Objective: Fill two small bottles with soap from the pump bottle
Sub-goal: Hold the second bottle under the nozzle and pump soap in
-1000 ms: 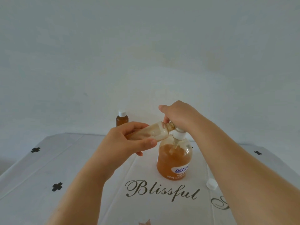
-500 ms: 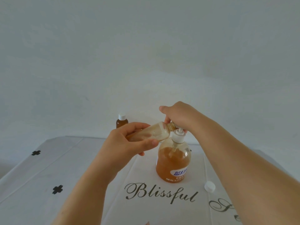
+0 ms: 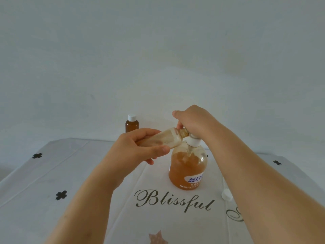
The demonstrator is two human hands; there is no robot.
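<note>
Grip, left: the left hand (image 3: 139,147), at the centre of the frame, is closed round the lower body of the open small bottle (image 3: 168,138). The thumb lies along the near side and the fingers wrap over the far side.
Grip, right: the right hand (image 3: 193,120), just right of centre, is folded down over the top of the pump bottle (image 3: 188,168). Its fingers curl downward round the pump head, which the hand hides, and the thumb tip points to the upper left.
Open small bottle: it has no cap and is held in the air, tilted almost flat. The threaded neck points right and slightly up, tucked under the right hand's fingers. Whether the mouth touches the spout cannot be told. The clear walls carry a pale, cloudy smear, and the base is hidden in the left hand.
Pump bottle: it stands upright on the tabletop (image 3: 52,173), right of centre and directly below the right hand. The body is clear, with amber soap up to about the shoulder. There is a white collar (image 3: 193,142) at the neck and a white-and-blue label low on the front.
Capped small bottle (image 3: 131,125): it stands upright at the far edge of the tabletop, above and left of the left hand, which hides its foot. It is amber-brown and its white cap is on.
Loose cap (image 3: 226,193): it is white and lies on the tabletop at the lower right, partly covered by the right forearm.
Tabletop: it has a white cloth with "Blissful" (image 3: 174,201) in dark script below the pump bottle. Black clover marks sit toward the left and right edges, and a brownish star (image 3: 158,237) lies at the bottom edge.
Wall (image 3: 158,50): it is plain and pale and fills the upper half of the frame.
</note>
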